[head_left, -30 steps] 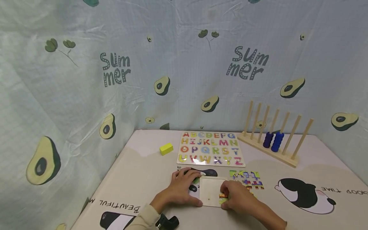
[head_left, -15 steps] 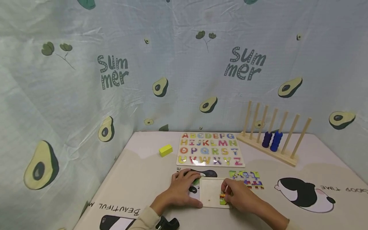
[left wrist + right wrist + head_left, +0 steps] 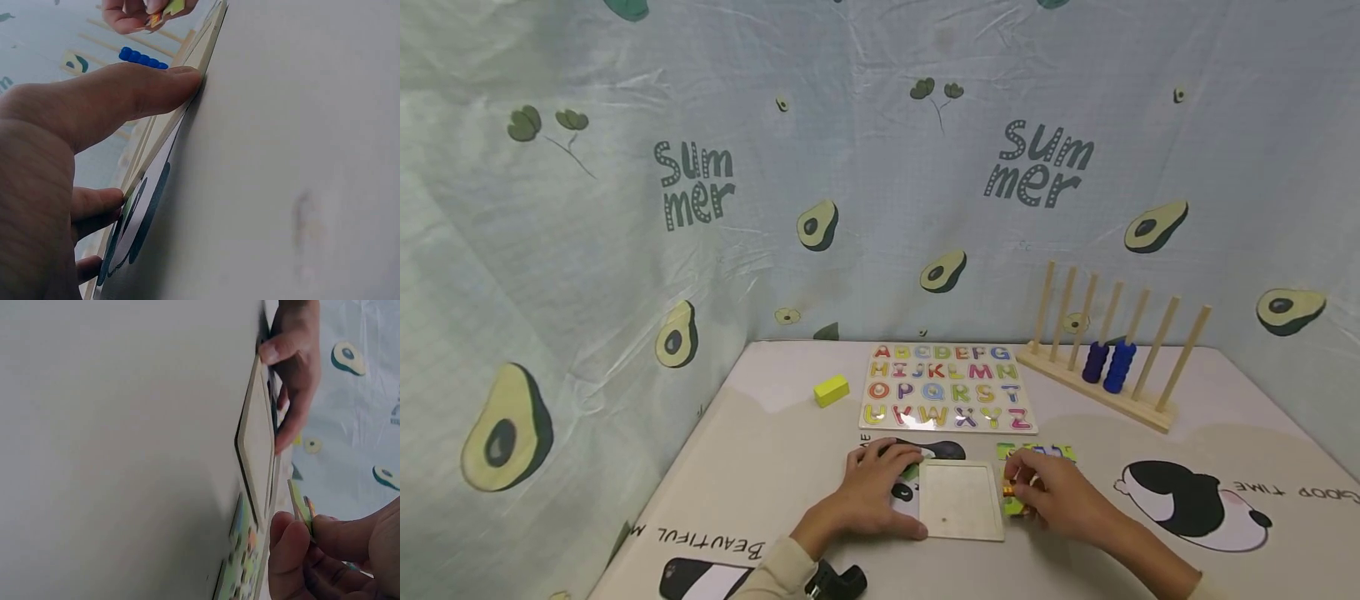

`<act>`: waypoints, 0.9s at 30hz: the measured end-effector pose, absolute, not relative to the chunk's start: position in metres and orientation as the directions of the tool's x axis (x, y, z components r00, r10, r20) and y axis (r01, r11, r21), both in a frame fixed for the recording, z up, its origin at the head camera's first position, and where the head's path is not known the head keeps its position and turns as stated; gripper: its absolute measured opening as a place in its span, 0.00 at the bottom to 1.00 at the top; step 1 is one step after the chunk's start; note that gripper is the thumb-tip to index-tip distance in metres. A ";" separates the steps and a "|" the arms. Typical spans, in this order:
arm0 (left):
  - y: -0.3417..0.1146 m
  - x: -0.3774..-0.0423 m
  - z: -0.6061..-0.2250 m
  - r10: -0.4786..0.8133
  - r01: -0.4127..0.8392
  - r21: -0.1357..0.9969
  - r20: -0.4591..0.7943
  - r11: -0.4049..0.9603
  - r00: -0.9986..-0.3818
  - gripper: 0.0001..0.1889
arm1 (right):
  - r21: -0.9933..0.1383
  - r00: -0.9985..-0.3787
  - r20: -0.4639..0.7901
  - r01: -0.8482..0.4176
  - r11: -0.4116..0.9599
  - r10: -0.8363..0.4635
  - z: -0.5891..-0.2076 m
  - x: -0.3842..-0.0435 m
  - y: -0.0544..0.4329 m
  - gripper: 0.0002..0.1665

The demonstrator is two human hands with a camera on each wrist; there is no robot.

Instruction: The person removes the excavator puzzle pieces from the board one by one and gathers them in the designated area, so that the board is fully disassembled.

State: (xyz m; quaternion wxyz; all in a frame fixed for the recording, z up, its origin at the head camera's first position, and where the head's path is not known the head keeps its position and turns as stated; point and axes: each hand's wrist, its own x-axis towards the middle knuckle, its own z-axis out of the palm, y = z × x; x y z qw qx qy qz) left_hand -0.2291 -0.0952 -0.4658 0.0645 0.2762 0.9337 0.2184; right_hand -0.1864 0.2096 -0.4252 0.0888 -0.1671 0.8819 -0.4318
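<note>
In the head view, my left hand spans the left side of a square wooden puzzle tray, its straight thumb and fingertips touching the frame's near and far left corners. The left wrist view shows the thumb resting on the tray's edge. Just off the tray's right side, my right hand pinches a small green puzzle piece with some red and yellow on it. Thumb and fingers hide part of this piece. Other puzzle pieces lie on the table behind the right hand, mostly covered.
Behind the tray lies an alphabet board. A yellow block sits left of that board. At the back right stands a wooden peg rack with dark blue beads. A black object is beside my left sleeve.
My right hand has lifted the green puzzle piece off the tray's right side and carried it to the right. The tray's floor now shows bare. My left hand stays put.
</note>
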 end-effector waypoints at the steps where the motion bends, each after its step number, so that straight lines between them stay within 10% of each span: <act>1: -0.095 -0.229 -0.466 0.544 0.487 0.443 0.000 0.752 -0.839 0.50 | -0.786 -0.934 -0.012 -0.211 0.581 -0.357 -0.425 -0.186 0.213 0.07; 27: -0.095 -0.229 -0.466 0.550 0.490 0.461 0.004 0.740 -0.835 0.50 | -0.689 -0.981 -0.059 -0.094 0.718 -0.185 -0.433 -0.188 0.288 0.06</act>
